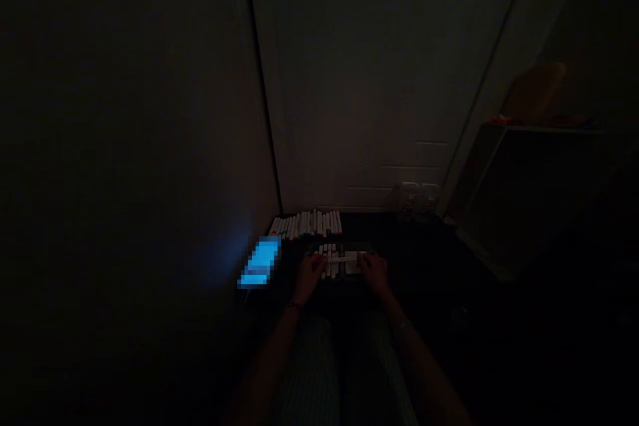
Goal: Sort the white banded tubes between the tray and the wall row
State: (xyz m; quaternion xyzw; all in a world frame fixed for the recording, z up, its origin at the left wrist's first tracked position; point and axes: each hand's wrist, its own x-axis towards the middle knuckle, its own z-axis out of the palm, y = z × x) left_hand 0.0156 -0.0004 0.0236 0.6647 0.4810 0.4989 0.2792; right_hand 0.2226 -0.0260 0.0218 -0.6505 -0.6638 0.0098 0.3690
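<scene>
The scene is very dark. Between my two hands a white marker [344, 259] lies crosswise, held at its two ends. The fingers of my left hand [312, 271] are closed on its left end, and those of my right hand [373, 271] pinch its right end. Under the marker is a clear case [341, 278] with two compartments. Several white markers [328, 270] lie side by side in its left compartment, partly behind my left hand. A pale flat piece [352, 267] is in the right compartment.
Behind the case, a row of several white markers [305, 223] lies against the wall. A lit, pixelated screen [259, 263] is at the left. Two clear packages [419, 200] stand at the back right. Farther right is a cabinet [544, 129] with things on top.
</scene>
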